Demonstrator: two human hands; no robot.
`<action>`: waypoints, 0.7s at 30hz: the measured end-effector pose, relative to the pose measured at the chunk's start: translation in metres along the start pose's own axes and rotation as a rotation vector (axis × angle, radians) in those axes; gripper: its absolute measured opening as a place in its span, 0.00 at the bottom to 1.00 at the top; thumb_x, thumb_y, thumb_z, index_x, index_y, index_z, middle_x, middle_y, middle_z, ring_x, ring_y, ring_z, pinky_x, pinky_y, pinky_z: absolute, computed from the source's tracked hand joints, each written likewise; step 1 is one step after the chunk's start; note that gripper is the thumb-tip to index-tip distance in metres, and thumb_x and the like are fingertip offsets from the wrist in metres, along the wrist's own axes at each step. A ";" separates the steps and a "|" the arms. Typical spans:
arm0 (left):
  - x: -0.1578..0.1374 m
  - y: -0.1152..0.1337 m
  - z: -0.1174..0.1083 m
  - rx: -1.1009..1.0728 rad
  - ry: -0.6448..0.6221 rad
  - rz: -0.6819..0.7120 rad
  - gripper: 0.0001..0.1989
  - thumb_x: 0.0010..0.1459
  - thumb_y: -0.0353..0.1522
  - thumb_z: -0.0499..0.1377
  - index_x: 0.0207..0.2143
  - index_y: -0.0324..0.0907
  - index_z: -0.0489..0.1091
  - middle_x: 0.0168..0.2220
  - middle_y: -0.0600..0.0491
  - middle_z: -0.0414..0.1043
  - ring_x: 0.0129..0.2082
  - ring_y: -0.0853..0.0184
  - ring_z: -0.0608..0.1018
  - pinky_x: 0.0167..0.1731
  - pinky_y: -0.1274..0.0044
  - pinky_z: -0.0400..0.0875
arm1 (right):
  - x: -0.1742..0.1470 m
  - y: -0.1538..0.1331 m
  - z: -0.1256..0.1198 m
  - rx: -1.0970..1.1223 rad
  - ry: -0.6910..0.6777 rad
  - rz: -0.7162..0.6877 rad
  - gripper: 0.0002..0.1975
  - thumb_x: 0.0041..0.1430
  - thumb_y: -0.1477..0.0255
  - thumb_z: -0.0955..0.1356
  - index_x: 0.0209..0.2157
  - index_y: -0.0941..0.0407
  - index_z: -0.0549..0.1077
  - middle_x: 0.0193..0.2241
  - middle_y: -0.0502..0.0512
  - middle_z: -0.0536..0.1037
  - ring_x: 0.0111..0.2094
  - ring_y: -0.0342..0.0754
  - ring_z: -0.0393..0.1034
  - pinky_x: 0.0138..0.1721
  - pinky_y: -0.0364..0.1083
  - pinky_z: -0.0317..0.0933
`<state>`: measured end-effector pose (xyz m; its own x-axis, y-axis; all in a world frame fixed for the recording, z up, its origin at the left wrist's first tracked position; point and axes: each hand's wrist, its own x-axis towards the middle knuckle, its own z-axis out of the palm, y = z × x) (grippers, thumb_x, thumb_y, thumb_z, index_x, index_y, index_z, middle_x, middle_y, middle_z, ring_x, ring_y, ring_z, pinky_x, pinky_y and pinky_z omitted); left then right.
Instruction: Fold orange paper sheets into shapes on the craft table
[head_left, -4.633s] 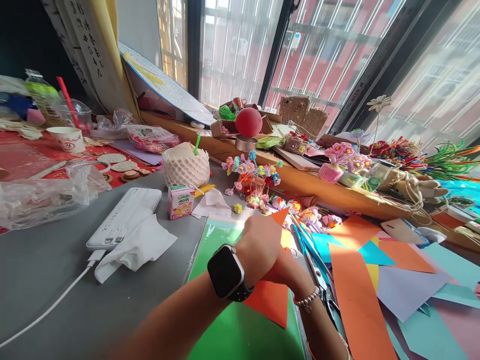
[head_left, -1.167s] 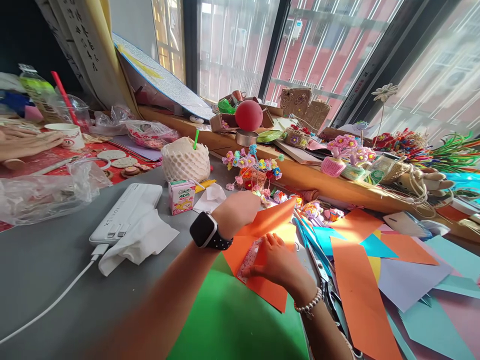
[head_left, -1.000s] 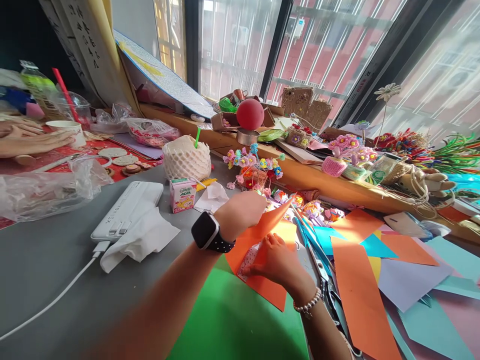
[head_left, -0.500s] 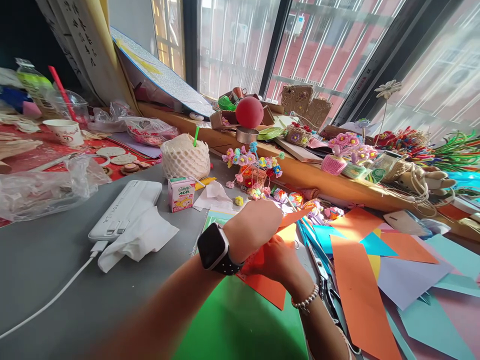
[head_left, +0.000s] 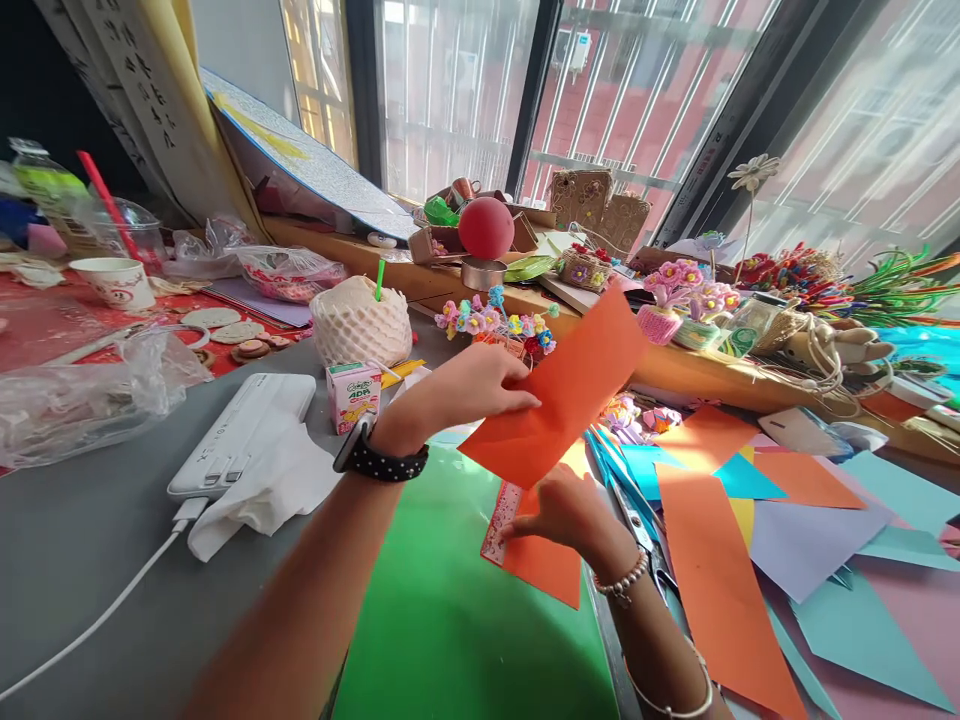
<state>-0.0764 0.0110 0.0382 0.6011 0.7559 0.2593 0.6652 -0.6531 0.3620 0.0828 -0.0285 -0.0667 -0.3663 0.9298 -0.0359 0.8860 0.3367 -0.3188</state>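
Note:
My left hand (head_left: 469, 395), with a black watch on its wrist, pinches a piece of orange paper (head_left: 577, 375) between thumb and fingers, lifted and tilted above the green mat (head_left: 427, 590). Below it, my right hand (head_left: 566, 515) is closed over a pink patterned ruler (head_left: 498, 530), its thumb lying on the ruler. The ruler rests on a second orange paper piece (head_left: 551, 575) on the mat; my right hand covers part of both. Scissors (head_left: 634, 520) lie just right of my right hand.
Coloured paper sheets (head_left: 720, 570) cover the right side. On the left are a white power bank (head_left: 247, 425) with its cable, a tissue (head_left: 262, 500), a small drink carton (head_left: 352, 395) and a coconut (head_left: 361, 325). Craft flowers (head_left: 487, 320) stand before the wooden ledge (head_left: 675, 375).
My left hand has moved left and up, raising the orange paper clear of the mat. The ruler under my right hand now shows. The view has shifted slightly.

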 end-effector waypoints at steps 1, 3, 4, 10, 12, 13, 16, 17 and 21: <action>0.002 -0.007 0.000 -0.131 0.002 -0.015 0.13 0.50 0.37 0.54 0.25 0.36 0.71 0.23 0.54 0.70 0.24 0.71 0.70 0.24 0.81 0.60 | 0.001 0.006 -0.004 0.076 0.008 -0.010 0.27 0.39 0.59 0.70 0.44 0.54 0.70 0.43 0.59 0.72 0.45 0.60 0.62 0.43 0.54 0.57; 0.004 -0.019 0.004 -0.412 -0.022 -0.039 0.14 0.50 0.39 0.55 0.30 0.36 0.72 0.30 0.53 0.73 0.29 0.69 0.72 0.28 0.80 0.63 | 0.002 0.020 -0.014 0.251 0.031 -0.041 0.33 0.38 0.61 0.71 0.48 0.54 0.65 0.47 0.59 0.69 0.48 0.59 0.59 0.46 0.54 0.56; 0.005 -0.024 0.007 -0.537 -0.043 -0.058 0.15 0.49 0.40 0.55 0.31 0.36 0.72 0.32 0.52 0.73 0.31 0.68 0.73 0.29 0.79 0.64 | 0.002 0.028 -0.020 0.351 -0.013 -0.102 0.34 0.38 0.62 0.71 0.50 0.54 0.63 0.49 0.58 0.67 0.50 0.57 0.58 0.48 0.54 0.55; 0.012 -0.038 0.024 -0.769 -0.225 -0.178 0.15 0.43 0.41 0.60 0.30 0.38 0.73 0.33 0.51 0.74 0.34 0.66 0.73 0.33 0.79 0.66 | -0.011 0.050 -0.044 1.107 -0.009 -0.296 0.37 0.40 0.52 0.67 0.51 0.53 0.59 0.53 0.58 0.62 0.52 0.54 0.58 0.47 0.51 0.58; 0.014 -0.039 0.028 -0.739 -0.244 -0.211 0.16 0.42 0.41 0.60 0.30 0.38 0.73 0.30 0.51 0.74 0.32 0.66 0.74 0.30 0.80 0.66 | -0.013 0.050 -0.047 1.200 0.091 -0.250 0.32 0.41 0.54 0.68 0.48 0.53 0.63 0.50 0.58 0.66 0.49 0.53 0.61 0.44 0.50 0.60; 0.015 -0.039 0.030 -0.719 -0.252 -0.221 0.17 0.41 0.42 0.60 0.29 0.38 0.73 0.29 0.51 0.74 0.30 0.66 0.74 0.29 0.80 0.65 | -0.013 0.049 -0.048 1.209 0.136 -0.194 0.27 0.43 0.57 0.68 0.45 0.53 0.66 0.47 0.58 0.69 0.47 0.52 0.64 0.43 0.49 0.61; 0.017 -0.038 0.034 -0.639 -0.255 -0.236 0.18 0.40 0.43 0.60 0.27 0.37 0.72 0.26 0.52 0.73 0.27 0.68 0.72 0.25 0.80 0.63 | -0.008 0.048 -0.047 1.185 0.240 -0.010 0.14 0.48 0.63 0.67 0.35 0.57 0.72 0.35 0.58 0.77 0.37 0.49 0.71 0.37 0.47 0.64; 0.018 -0.037 0.036 -0.626 -0.249 -0.247 0.17 0.40 0.43 0.60 0.26 0.37 0.72 0.25 0.52 0.72 0.26 0.68 0.72 0.25 0.80 0.63 | -0.006 0.048 -0.047 1.174 0.272 0.026 0.13 0.48 0.64 0.67 0.33 0.58 0.72 0.33 0.58 0.77 0.35 0.49 0.72 0.35 0.46 0.65; 0.019 -0.037 0.039 -0.725 -0.251 -0.294 0.16 0.42 0.41 0.59 0.29 0.37 0.72 0.27 0.52 0.72 0.26 0.69 0.72 0.27 0.80 0.64 | -0.002 0.051 -0.046 1.169 0.346 0.044 0.13 0.47 0.65 0.67 0.35 0.58 0.72 0.36 0.58 0.77 0.32 0.47 0.73 0.31 0.44 0.66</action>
<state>-0.0718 0.0476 -0.0053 0.5852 0.8029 -0.1134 0.4111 -0.1732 0.8950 0.1418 -0.0063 -0.0398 -0.0893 0.9876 0.1295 0.0405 0.1335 -0.9902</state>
